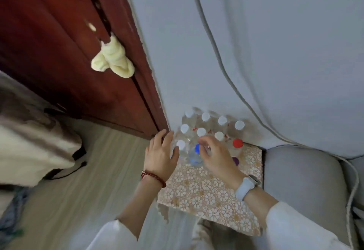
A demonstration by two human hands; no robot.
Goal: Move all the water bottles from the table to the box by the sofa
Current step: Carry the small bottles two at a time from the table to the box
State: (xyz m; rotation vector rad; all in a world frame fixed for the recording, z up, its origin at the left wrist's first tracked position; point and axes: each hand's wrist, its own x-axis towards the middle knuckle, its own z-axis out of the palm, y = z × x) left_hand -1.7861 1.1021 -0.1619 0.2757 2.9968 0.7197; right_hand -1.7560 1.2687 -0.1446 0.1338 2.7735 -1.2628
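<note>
Water bottles of clear plastic with white caps stand packed in rows on the floral-cloth counter, just beyond both hands. The left hand is spread wide, fingers against the nearest white-capped one. The right hand curls its fingers around the blue-capped clear bottle. Judged from the tight packing, lifting that bottle could topple its neighbours, the red-capped bottle to the right hand's far side among them. A grey sofa arm crowds the right; the dark wooden door lies left.
</note>
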